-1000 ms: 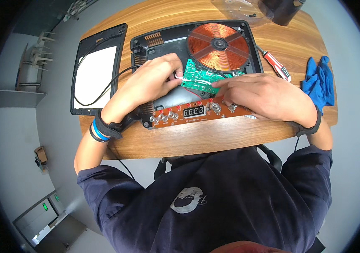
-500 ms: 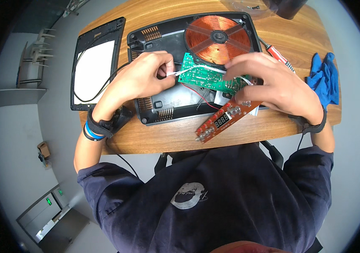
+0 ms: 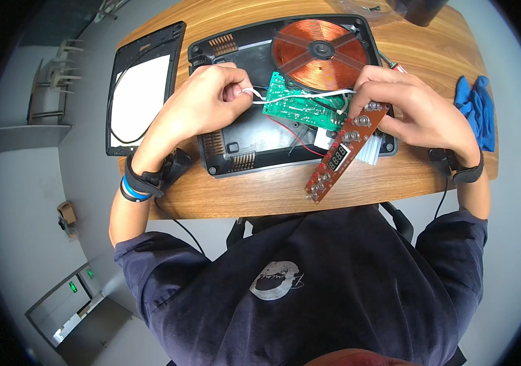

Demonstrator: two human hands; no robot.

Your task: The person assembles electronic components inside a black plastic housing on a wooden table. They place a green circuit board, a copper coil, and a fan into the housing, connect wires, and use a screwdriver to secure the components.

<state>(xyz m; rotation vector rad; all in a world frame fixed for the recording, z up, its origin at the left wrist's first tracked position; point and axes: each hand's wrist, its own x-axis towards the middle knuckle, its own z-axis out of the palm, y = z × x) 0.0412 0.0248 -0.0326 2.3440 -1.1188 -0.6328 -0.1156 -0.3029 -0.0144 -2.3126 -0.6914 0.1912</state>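
My left hand (image 3: 221, 94) is closed, thumb and fingers pinching a white wire (image 3: 309, 96). The wire runs across a green circuit board (image 3: 300, 111) to my right hand (image 3: 403, 104). That hand is curled around the upper end of a narrow red-brown display board (image 3: 349, 146) with metal springs and a digit display. The board tilts, its lower end over the table's front edge. Beneath both hands lies the open black housing of an induction cooker (image 3: 260, 160). Its round copper coil (image 3: 318, 55) sits at the far right, beside the green board.
A black-framed panel (image 3: 175, 46) with a white sheet and a black cable lies left on the wooden table (image 3: 242, 198). A blue cloth (image 3: 475, 113) lies at the right. A red-handled tool (image 3: 399, 68) shows behind my right hand. A dark container (image 3: 425, 9) stands far right.
My right hand has moved right and slightly up, and the white wire is now stretched straighter. The display board has swung steeper, its lower end shifting right. My left hand keeps its pinch.
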